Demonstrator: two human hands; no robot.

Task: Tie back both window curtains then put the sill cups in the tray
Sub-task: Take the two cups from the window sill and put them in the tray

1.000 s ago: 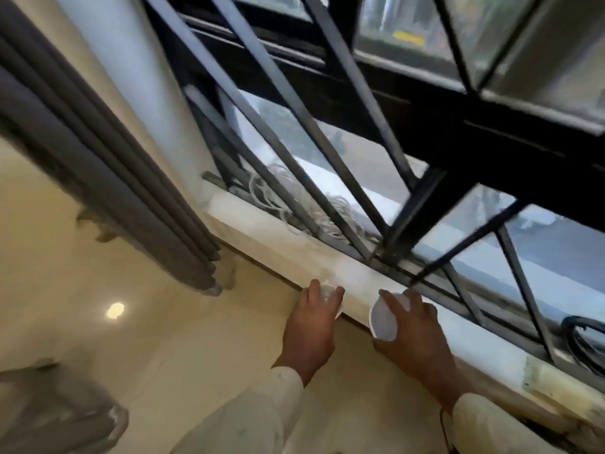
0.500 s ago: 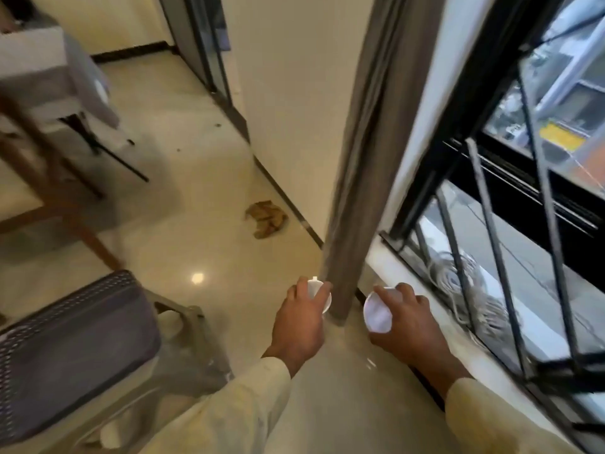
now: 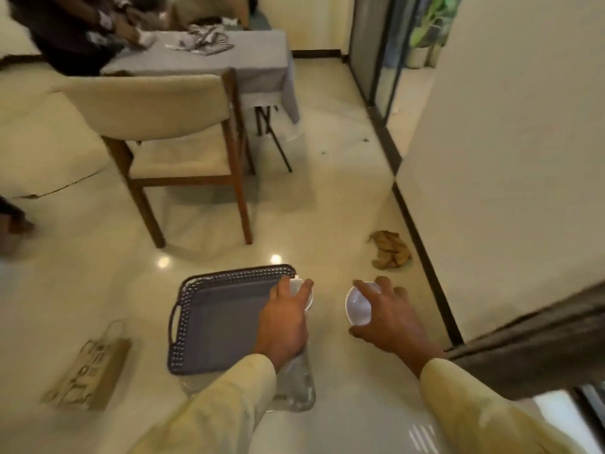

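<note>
My left hand [image 3: 283,322] grips a cup [image 3: 295,286] at the tray's [image 3: 222,322] far right corner; my right hand [image 3: 389,319] grips another cup [image 3: 358,306] alongside; chair [image 3: 163,106] beyond.

The only camera, worn on the head, looks forward and steeply down at the floor [image 3: 327,208], close above the left hand [image 3: 284,319] and right hand [image 3: 389,319], its edges perhaps blurred.
</note>
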